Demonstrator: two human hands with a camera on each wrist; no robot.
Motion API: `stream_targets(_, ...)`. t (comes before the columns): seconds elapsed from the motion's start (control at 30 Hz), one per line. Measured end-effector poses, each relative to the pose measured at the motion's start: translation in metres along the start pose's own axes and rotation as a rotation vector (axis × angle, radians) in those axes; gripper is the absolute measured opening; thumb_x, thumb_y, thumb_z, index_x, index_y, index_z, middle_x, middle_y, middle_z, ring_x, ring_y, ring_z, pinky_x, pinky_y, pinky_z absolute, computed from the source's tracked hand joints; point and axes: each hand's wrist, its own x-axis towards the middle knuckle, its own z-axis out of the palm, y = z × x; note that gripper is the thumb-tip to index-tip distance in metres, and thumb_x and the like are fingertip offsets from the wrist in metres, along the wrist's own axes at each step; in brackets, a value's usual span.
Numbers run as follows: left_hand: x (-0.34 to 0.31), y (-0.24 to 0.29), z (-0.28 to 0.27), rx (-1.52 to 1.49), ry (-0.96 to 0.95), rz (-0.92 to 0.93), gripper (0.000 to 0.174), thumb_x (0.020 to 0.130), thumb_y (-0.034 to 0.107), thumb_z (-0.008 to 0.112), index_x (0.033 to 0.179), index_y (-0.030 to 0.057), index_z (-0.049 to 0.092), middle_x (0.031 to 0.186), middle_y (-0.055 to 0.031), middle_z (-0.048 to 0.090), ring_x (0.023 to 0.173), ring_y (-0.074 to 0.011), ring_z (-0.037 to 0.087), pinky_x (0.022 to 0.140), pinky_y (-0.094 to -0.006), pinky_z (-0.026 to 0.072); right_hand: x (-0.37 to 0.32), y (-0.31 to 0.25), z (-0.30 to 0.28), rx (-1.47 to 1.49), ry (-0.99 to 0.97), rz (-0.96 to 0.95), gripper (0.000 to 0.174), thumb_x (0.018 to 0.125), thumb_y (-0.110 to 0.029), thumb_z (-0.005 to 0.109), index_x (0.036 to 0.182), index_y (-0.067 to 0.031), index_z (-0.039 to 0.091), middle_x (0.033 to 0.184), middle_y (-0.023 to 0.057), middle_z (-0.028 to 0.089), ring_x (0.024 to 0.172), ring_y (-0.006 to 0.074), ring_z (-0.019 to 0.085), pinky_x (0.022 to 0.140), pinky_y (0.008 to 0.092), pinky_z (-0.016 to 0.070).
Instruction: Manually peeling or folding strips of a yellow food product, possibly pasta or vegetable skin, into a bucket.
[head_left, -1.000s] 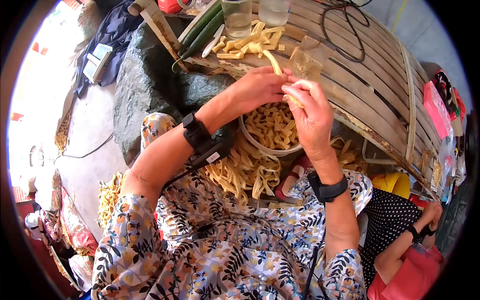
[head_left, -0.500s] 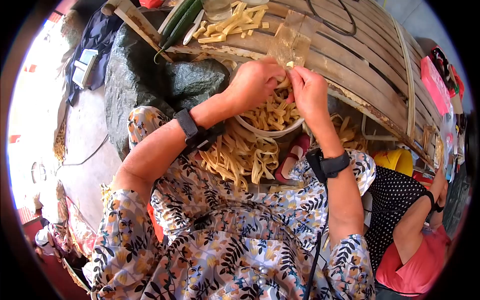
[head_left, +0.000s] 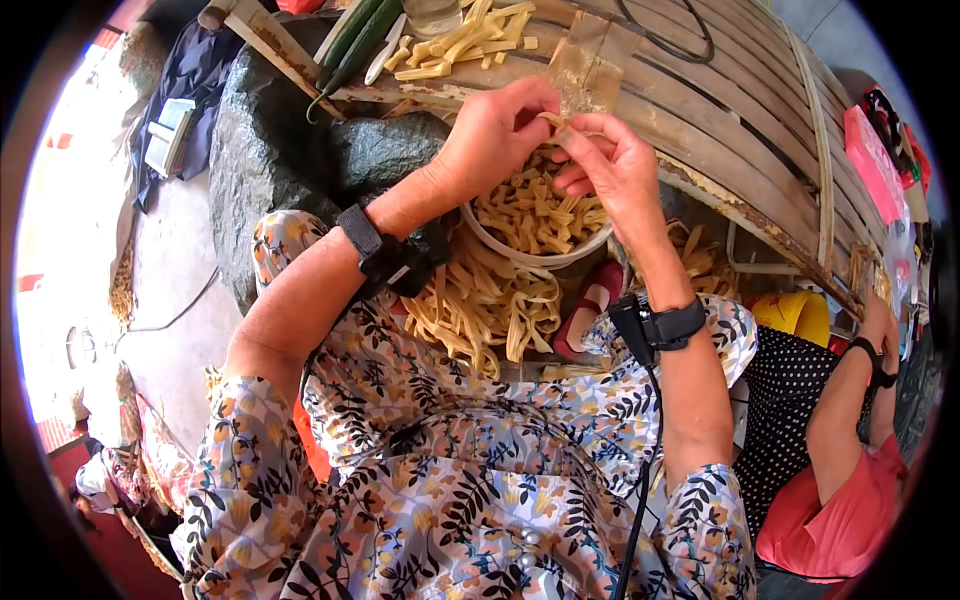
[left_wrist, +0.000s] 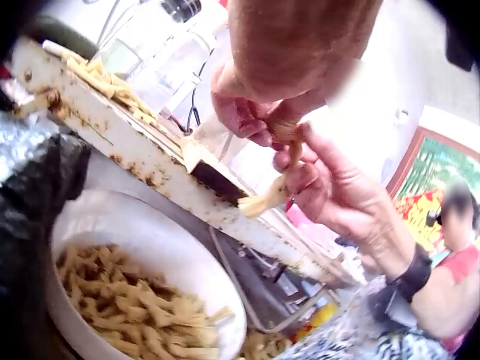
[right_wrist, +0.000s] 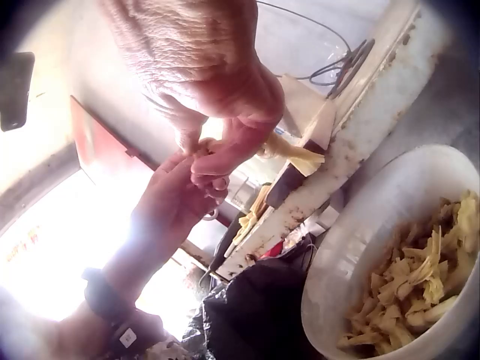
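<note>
My left hand (head_left: 500, 130) and right hand (head_left: 615, 170) meet above a white tub (head_left: 525, 260), each pinching part of one pale yellow pliable strip (left_wrist: 262, 202). The strip bends in a loop between the fingertips, and its wide cut end sticks out below them in the left wrist view. That same end shows beyond the right fingers in the right wrist view, while fingers hide much of the loop. Many short, knotted-looking yellow pieces (head_left: 535, 215) fill the lower part of the tub. Long loose strips (head_left: 480, 300) lie in a heap beside it, close to my knees.
A slatted bench (head_left: 740, 140) with a rusty edge runs past the tub. On it are yellow pieces (head_left: 470, 45), green cucumbers (head_left: 350, 45), a glass (head_left: 432, 15) and a wooden board (head_left: 585, 65). Dark plastic sheeting (head_left: 385, 155) lies left; another person (head_left: 840, 470) sits right.
The strip stood up long from my hands a second ago; now it is bent into a small loop between them. The view has shifted slightly, and the hands stay over the tub.
</note>
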Motion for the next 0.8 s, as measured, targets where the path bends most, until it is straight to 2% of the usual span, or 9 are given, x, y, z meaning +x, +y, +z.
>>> stream_targets(0.13, 0.004, -0.002, 0.0, -0.346, -0.018, -0.199, 0.011, 0.08, 0.004, 0.056, 0.09, 0.0001, 0.054, 0.077, 0.0012, 0.057, 0.069, -0.005, 0.053, 0.061, -0.0203, 0.0447, 0.003, 0.005, 0.001, 0.078, -0.003, -0.045, 0.029, 0.083, -0.017, 0.06, 0.103, 0.0032, 0.056, 0.086, 0.0083, 0.063, 0.07, 0.0128, 0.063, 0.055, 0.021, 0.0508)
stream_targets(0.23, 0.004, -0.003, -0.003, -0.094, 0.051, -0.133, 0.009, 0.08, 0.004, 0.056, 0.088, 0.0004, 0.055, 0.074, 0.001, 0.057, 0.067, -0.0052, 0.053, 0.061, -0.0198, 0.044, 0.0, -0.005, 0.002, 0.116, 0.017, -0.001, 0.03, 0.082, -0.016, 0.062, 0.104, 0.0033, 0.056, 0.088, 0.008, 0.063, 0.074, 0.0135, 0.063, 0.059, 0.0218, 0.0523)
stream_targets(0.33, 0.0, 0.009, 0.002, 0.207, 0.072, 0.029, 0.008, 0.08, 0.006, 0.057, 0.087, 0.0012, 0.057, 0.072, 0.0015, 0.057, 0.065, -0.0047, 0.052, 0.059, -0.0198, 0.0436, 0.0, -0.003, 0.001, 0.118, 0.028, 0.001, 0.031, 0.082, -0.017, 0.062, 0.105, 0.0033, 0.056, 0.088, 0.0075, 0.063, 0.077, 0.0136, 0.062, 0.062, 0.0226, 0.053)
stream_targets(0.43, 0.001, 0.004, 0.001, -0.056, 0.049, -0.097, 0.009, 0.08, 0.007, 0.058, 0.086, 0.0006, 0.057, 0.074, 0.0012, 0.058, 0.065, -0.0052, 0.052, 0.06, -0.02, 0.0436, 0.006, 0.009, -0.002, 0.085, 0.014, -0.071, 0.031, 0.082, -0.018, 0.062, 0.103, 0.0033, 0.058, 0.091, 0.0078, 0.062, 0.079, 0.0133, 0.062, 0.064, 0.0226, 0.0528)
stream_targets(0.47, 0.002, -0.006, 0.0, -0.256, -0.013, -0.2, 0.013, 0.079, 0.007, 0.059, 0.089, -0.0007, 0.057, 0.079, 0.0003, 0.059, 0.07, -0.0052, 0.053, 0.064, -0.0198, 0.0436, 0.007, 0.011, -0.003, 0.071, 0.009, -0.102, 0.03, 0.082, -0.019, 0.063, 0.102, 0.0033, 0.059, 0.093, 0.0081, 0.061, 0.08, 0.0132, 0.061, 0.064, 0.0226, 0.0527)
stream_targets(0.57, 0.001, 0.002, -0.008, -0.542, -0.143, -0.45, 0.016, 0.08, 0.008, 0.06, 0.092, -0.0018, 0.057, 0.083, -0.0004, 0.058, 0.075, -0.0053, 0.053, 0.069, -0.0192, 0.0434, 0.007, 0.007, -0.003, 0.16, -0.009, -0.075, 0.026, 0.081, -0.017, 0.062, 0.098, 0.003, 0.061, 0.103, 0.0079, 0.058, 0.083, 0.0124, 0.059, 0.068, 0.0236, 0.052)
stream_targets(0.77, 0.002, -0.007, -0.008, -0.215, -0.231, -0.151, 0.018, 0.082, 0.007, 0.059, 0.097, -0.0004, 0.056, 0.086, -0.0004, 0.058, 0.081, -0.0058, 0.054, 0.074, -0.0211, 0.0448, 0.008, 0.012, -0.011, 0.28, -0.103, 0.011, 0.024, 0.082, -0.018, 0.06, 0.097, 0.0016, 0.063, 0.111, 0.0055, 0.053, 0.093, 0.012, 0.055, 0.081, 0.0275, 0.0473)
stream_targets(0.8, 0.001, -0.007, -0.007, -0.206, -0.239, -0.15, 0.018, 0.082, 0.007, 0.059, 0.098, -0.0003, 0.056, 0.086, -0.0005, 0.059, 0.081, -0.0058, 0.053, 0.074, -0.0215, 0.0449, 0.008, 0.013, -0.013, 0.28, -0.1, 0.032, 0.024, 0.083, -0.018, 0.06, 0.097, 0.0012, 0.063, 0.111, 0.0052, 0.053, 0.093, 0.0117, 0.055, 0.082, 0.0273, 0.0463)
